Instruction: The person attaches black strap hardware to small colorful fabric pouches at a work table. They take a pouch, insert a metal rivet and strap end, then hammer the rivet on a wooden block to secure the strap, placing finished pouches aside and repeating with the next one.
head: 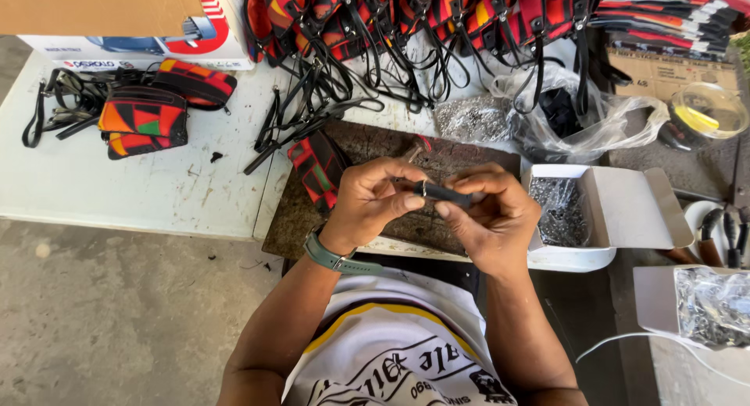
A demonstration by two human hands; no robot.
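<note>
White box (pixel 625 211) of small metal fittings (pixel 558 211)

The two hands, left hand (pixel 373 199) and right hand (pixel 488 219), meet over a flat board (pixel 367 144) that lies on the counter (pixel 156 179), and a small strap (pixel 441 193) sits between them. A pouch (pixel 316 168) lies on the board just left of the hands, two more pouches (pixel 156 109) lie farther left on the counter, and a row of pouches (pixel 422 12) runs along the back. An open box (pixel 617 211) of small parts sits just right of the hands, with a plastic bag (pixel 578 117) behind it and a bowl (pixel 709 109) farther right.
</note>
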